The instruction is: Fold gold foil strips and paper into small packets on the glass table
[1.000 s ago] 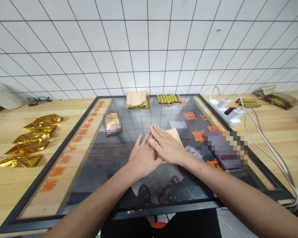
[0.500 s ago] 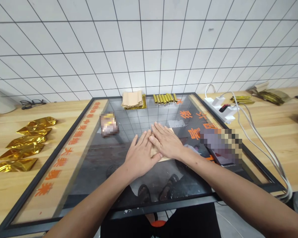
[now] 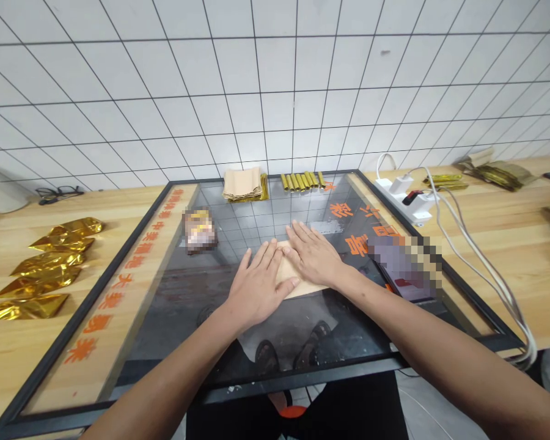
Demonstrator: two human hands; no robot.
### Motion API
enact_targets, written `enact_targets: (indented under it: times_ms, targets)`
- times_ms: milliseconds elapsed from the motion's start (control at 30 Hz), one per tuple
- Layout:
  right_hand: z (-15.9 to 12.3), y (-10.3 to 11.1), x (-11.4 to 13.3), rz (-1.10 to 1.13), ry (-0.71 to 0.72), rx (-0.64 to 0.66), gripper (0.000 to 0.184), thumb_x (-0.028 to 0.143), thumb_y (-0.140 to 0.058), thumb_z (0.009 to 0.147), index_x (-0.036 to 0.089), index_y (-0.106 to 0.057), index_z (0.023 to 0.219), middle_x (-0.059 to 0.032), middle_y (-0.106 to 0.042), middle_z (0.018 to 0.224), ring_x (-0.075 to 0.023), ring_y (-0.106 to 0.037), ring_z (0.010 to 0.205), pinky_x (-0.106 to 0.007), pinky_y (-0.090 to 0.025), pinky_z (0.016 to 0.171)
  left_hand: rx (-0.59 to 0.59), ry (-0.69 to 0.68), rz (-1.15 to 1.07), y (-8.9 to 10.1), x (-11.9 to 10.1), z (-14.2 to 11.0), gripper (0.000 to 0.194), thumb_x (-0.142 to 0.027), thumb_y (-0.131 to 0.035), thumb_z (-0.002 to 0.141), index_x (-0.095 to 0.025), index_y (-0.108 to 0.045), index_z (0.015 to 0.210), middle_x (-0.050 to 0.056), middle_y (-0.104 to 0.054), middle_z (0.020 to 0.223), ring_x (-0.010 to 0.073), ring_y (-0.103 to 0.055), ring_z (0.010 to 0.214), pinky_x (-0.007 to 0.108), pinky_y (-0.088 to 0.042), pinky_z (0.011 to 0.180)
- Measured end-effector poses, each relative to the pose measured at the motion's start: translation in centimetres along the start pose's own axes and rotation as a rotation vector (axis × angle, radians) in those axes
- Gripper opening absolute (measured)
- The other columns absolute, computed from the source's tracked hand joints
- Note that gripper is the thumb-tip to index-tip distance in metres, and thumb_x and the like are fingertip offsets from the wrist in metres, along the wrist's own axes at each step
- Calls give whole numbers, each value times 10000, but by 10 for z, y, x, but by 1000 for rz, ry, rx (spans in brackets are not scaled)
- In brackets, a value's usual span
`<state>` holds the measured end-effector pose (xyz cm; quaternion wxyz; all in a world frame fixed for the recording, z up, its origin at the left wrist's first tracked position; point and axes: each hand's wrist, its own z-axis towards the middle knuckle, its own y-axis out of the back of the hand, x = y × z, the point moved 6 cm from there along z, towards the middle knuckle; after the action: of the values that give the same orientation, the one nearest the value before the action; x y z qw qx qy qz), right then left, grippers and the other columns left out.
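A tan paper sheet (image 3: 288, 273) lies on the black-framed glass panel (image 3: 165, 305) in the middle of the table. My left hand (image 3: 255, 287) rests flat on its left part, fingers spread. My right hand (image 3: 315, 255) lies flat on its right part, fingers stretched out. Both palms press down on the sheet and cover most of it. Neither hand grips anything.
A stack of tan sheets (image 3: 243, 183) and several gold rolls (image 3: 302, 180) sit at the panel's far edge. Gold folded pieces (image 3: 41, 266) line the wooden table on the left. A white power strip (image 3: 407, 195) with cables lies right. Glasses (image 3: 57, 194) rest far left.
My hands lay overlapped on the sheet a second ago; they have slid apart, the right one going rightward, and a strip of paper shows between them.
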<state>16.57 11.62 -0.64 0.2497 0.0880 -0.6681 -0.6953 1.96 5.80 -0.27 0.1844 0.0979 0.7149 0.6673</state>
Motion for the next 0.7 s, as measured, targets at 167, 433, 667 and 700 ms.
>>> enact_targets:
  times_ms: [167,433,667,700]
  targets:
    - [0,-2,3,-35,-4,6,772,559,-177,1136,72,-351,1709,-193,-223,1804,-313,-200,1684,-502,-167,1360,-38,-7,-21,2,5,0,623,-444,-176,1154,-220,-400,1690,51,-253,1808,256,-261,1680,562,-233,1362]
    - [1,-1,-2,-79,-34,14,743,527,-165,1134,102,-330,1721,-174,-223,1807,-306,-206,1685,-546,-169,1353,-34,4,66,-1,6,-1,633,-445,-238,1140,-205,-347,1715,41,-208,1814,261,-238,1687,584,-227,1360]
    - [7,5,-22,-151,-150,-3,696,465,-186,1135,125,-305,1730,-184,-212,1812,-333,-216,1681,-624,-188,1321,-67,-1,11,0,13,0,618,-455,-290,1139,-194,-397,1688,58,-257,1807,293,-271,1675,610,-237,1349]
    - [7,5,-22,-152,-154,-6,692,465,-193,1135,132,-307,1731,-184,-218,1811,-333,-218,1680,-625,-190,1319,-77,-2,-10,1,16,2,607,-444,-298,1139,-187,-416,1676,67,-287,1800,297,-284,1669,605,-250,1344]
